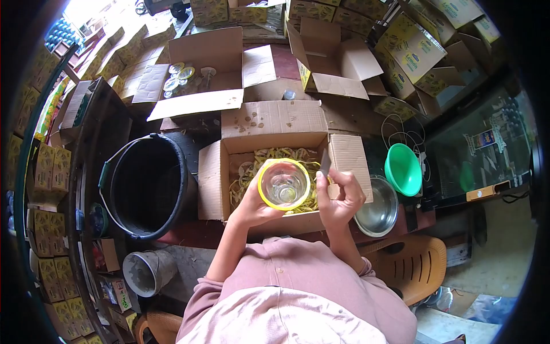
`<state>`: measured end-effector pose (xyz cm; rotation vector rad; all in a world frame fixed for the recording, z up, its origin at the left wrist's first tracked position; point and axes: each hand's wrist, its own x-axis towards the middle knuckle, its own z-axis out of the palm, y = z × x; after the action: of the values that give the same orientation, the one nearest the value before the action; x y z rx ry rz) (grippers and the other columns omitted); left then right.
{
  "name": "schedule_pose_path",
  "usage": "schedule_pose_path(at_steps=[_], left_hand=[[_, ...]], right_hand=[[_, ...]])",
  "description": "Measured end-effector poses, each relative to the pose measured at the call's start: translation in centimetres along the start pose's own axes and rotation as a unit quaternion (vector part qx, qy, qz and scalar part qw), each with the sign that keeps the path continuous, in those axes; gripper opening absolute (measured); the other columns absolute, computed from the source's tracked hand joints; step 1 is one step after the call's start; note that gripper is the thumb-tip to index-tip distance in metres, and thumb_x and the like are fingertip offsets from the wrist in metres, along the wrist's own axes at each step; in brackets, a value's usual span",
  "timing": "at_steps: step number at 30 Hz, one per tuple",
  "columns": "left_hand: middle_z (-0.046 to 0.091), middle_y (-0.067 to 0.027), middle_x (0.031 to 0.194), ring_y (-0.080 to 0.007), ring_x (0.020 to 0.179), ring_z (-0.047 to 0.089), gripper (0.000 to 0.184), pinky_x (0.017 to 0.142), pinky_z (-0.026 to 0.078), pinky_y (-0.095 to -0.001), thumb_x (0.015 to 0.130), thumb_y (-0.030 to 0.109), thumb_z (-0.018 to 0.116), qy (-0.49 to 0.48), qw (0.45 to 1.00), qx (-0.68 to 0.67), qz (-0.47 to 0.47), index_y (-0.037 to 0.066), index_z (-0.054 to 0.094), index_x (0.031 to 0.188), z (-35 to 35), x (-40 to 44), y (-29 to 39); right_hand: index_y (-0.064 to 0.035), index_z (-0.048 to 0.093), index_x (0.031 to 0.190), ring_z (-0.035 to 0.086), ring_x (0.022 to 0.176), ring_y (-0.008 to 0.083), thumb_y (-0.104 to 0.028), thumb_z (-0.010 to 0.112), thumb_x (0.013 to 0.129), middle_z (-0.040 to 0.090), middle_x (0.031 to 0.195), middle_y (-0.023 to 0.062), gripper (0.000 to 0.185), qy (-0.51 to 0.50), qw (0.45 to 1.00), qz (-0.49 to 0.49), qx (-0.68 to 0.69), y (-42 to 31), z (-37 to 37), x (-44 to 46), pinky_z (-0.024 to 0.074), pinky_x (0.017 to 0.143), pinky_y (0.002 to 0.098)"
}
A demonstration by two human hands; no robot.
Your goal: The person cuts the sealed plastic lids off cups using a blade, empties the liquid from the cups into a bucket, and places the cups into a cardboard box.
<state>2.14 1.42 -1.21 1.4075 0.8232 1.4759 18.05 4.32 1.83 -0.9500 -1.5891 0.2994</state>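
My left hand (252, 205) is wrapped round a clear glass (285, 184) with a yellow rim, its open top facing up to me. Just right of the glass, my right hand (339, 200) pinches a small grey blade-like piece (325, 161) between thumb and fingers. Both hands are over an open cardboard box (275, 119), which holds a heap of yellow-green scraps (286, 153). Part of the heap is hidden behind the glass and my hands.
A black bucket (146, 186) stands left of the box. To the right are a metal bowl (378, 207) and a green bowl (403, 169). Behind, one open carton (197, 103) holds lidded glasses; another carton (342, 85) stands open. An orange chair (421, 261) is at lower right.
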Motion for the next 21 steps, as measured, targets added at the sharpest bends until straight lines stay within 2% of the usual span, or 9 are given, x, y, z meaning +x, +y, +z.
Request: schedule_pose_path(at_steps=[5,6,9,10,11,13,19,20,21], left_hand=[[0.048,-0.0114,0.109,-0.0224,0.102,0.049,0.066,0.088,0.041,-0.0342,0.055,0.009,0.075,0.012,0.996,0.075,0.044,0.001,0.044,0.113,-0.9,0.0,-0.2],[0.048,-0.0117,0.109,-0.0234,0.101,0.050,0.067,0.087,0.042,-0.0348,0.055,0.010,0.076,0.010,0.993,0.107,0.056,0.001,0.044,0.112,-1.1,0.1,-0.1],[0.049,-0.0134,0.108,-0.0273,0.099,0.050,0.069,0.085,0.042,-0.0367,0.051,0.013,0.079,0.030,0.971,0.213,0.101,0.002,0.046,0.110,-1.3,0.3,0.5],[0.049,-0.0138,0.108,-0.0282,0.099,0.050,0.069,0.085,0.042,-0.0367,0.050,0.014,0.079,0.039,0.967,0.232,0.103,0.002,0.046,0.110,-1.3,0.4,0.6],[0.049,-0.0142,0.107,-0.0290,0.099,0.050,0.070,0.085,0.042,-0.0367,0.050,0.014,0.080,0.046,0.962,0.250,0.104,0.002,0.046,0.109,-1.3,0.3,0.7],[0.049,-0.0147,0.107,-0.0302,0.099,0.050,0.070,0.084,0.043,-0.0368,0.049,0.014,0.080,0.052,0.953,0.277,0.108,0.002,0.046,0.109,-1.3,0.4,1.0],[0.049,-0.0151,0.106,-0.0307,0.100,0.050,0.068,0.084,0.043,-0.0366,0.050,0.012,0.079,0.053,0.937,0.328,0.109,0.003,0.046,0.109,-1.5,0.3,1.4],[0.049,-0.0152,0.106,-0.0307,0.100,0.050,0.068,0.084,0.043,-0.0367,0.050,0.012,0.079,0.052,0.937,0.327,0.109,0.003,0.047,0.109,-1.5,0.4,1.5],[0.049,-0.0152,0.106,-0.0306,0.100,0.050,0.068,0.084,0.043,-0.0368,0.050,0.011,0.079,0.051,0.938,0.327,0.108,0.003,0.047,0.109,-1.5,0.4,1.6]], right_hand=[[0.0002,0.061,0.084,0.053,0.055,0.0115,0.006,0.066,0.067,0.056,0.064,0.0053,0.019,0.060,0.997,0.036,0.026,2.5,-0.2,-0.5,0.0419,0.052,0.0240],[-0.0006,0.058,0.098,0.053,0.056,0.0108,0.006,0.065,0.068,0.056,0.063,0.0059,0.031,0.046,0.999,-0.007,0.000,3.3,-0.2,-0.6,0.0431,0.053,0.0253],[-0.0061,0.048,0.118,0.056,0.057,0.0172,0.006,0.062,0.068,0.056,0.062,0.0104,0.053,-0.177,0.975,0.135,0.016,4.6,0.4,-0.7,0.0461,0.055,0.0306],[-0.0145,0.028,0.134,0.059,0.059,0.0257,0.008,0.058,0.066,0.057,0.064,0.0151,0.077,-0.332,0.922,0.167,-0.111,5.0,0.3,-0.6,0.0471,0.058,0.0383],[-0.0178,0.017,0.138,0.059,0.062,0.0312,0.010,0.055,0.063,0.059,0.068,0.0165,0.088,-0.424,0.855,0.194,-0.225,5.9,0.4,-1.3,0.0467,0.060,0.0429],[-0.0194,0.012,0.138,0.060,0.061,0.0299,0.010,0.054,0.062,0.060,0.069,0.0153,0.092,-0.470,0.817,0.194,-0.271,7.1,0.6,-2.6,0.0475,0.061,0.0423],[-0.0084,0.031,0.132,0.060,0.062,0.0270,0.008,0.055,0.065,0.060,0.069,0.0146,0.073,-0.328,0.922,0.189,-0.084,7.1,0.2,-2.4,0.0489,0.059,0.0377],[-0.0012,0.050,0.114,0.060,0.062,0.0226,0.007,0.057,0.067,0.061,0.073,0.0128,0.048,-0.299,0.933,0.190,-0.065,6.8,0.0,-2.2,0.0491,0.057,0.0321],[-0.0005,0.053,0.108,0.060,0.062,0.0211,0.007,0.058,0.068,0.061,0.074,0.0123,0.041,-0.288,0.939,0.179,-0.052,6.9,-0.1,-2.1,0.0491,0.057,0.0307]])
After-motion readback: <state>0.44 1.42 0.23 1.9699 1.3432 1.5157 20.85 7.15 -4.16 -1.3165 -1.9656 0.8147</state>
